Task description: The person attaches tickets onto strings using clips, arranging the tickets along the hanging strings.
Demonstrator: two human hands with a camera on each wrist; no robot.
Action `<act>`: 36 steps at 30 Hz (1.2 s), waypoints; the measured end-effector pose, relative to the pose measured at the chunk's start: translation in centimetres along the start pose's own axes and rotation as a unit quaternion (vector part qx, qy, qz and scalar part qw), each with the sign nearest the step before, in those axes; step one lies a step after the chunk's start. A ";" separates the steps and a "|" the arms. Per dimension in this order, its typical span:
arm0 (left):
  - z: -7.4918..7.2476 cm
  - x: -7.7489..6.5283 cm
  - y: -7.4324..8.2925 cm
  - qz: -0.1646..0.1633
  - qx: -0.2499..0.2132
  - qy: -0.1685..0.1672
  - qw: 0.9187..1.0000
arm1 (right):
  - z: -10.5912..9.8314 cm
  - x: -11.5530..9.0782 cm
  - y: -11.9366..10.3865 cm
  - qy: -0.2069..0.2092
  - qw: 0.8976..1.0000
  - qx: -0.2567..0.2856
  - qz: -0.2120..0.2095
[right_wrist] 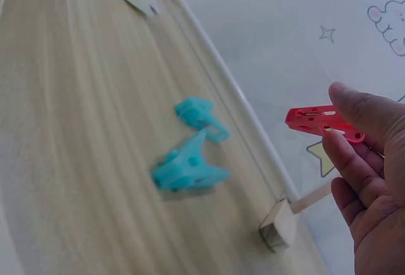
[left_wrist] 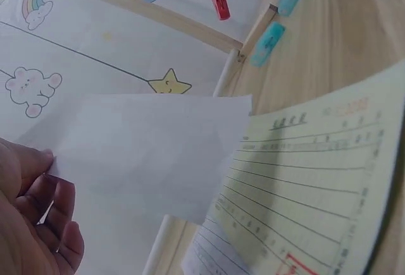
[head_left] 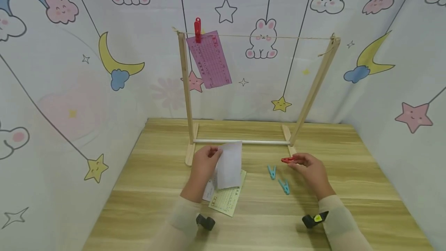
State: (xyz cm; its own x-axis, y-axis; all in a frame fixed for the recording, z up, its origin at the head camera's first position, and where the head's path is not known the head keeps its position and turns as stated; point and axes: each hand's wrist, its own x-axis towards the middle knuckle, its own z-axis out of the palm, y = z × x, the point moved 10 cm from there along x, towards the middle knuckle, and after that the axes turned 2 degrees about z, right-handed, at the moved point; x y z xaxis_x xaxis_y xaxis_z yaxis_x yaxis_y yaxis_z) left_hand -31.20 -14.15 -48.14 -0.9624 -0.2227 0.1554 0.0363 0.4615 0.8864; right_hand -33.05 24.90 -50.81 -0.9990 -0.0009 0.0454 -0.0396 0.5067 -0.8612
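Observation:
My left hand (head_left: 204, 162) pinches a sheet of paper (head_left: 230, 165) at its upper left edge, and its blank white side faces me. Under that sheet, a yellow-green printed form (head_left: 226, 201) and a whitish printed slip (head_left: 208, 191) lie on the table. Between thumb and fingers, my right hand (head_left: 311, 169) holds a red clothespin (right_wrist: 323, 122) above the table. Just left of that hand lie two blue clothespins, one farther back (head_left: 272, 172) and one nearer (head_left: 284, 186). A pink printed form (head_left: 210, 61) hangs tilted from the string, held by another red clothespin (head_left: 198, 30).
A wooden frame with a left post (head_left: 186, 88) and a right post (head_left: 315, 92) stands at the back of the table (head_left: 139, 212). Thin string (head_left: 278, 37) spans the post tops, and a white rod (head_left: 240, 141) joins the feet. Cartoon-printed cloth (head_left: 156, 69) encloses the sides and back.

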 end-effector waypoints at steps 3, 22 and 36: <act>-0.8 0.8 1.2 0.007 -0.050 0.011 0.999 | -0.8 0.3 -1.2 0.019 1.000 -0.002 -0.025; -6.7 9.3 16.9 0.102 -0.220 0.073 0.967 | -12.2 3.9 -28.7 0.104 0.953 -0.080 -0.273; -7.3 13.2 22.1 0.049 -0.221 0.060 0.972 | -8.8 8.9 -44.1 0.035 0.944 -0.145 -0.296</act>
State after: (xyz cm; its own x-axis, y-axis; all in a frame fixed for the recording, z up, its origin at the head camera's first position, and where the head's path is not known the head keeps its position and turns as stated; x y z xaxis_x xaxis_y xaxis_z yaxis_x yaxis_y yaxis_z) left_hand -41.18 -13.13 -23.33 -0.9111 -0.3075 0.2743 0.2634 0.0774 0.9616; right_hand -39.97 10.16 -7.93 -0.7994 -0.3053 0.5175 -0.5722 0.6496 -0.5007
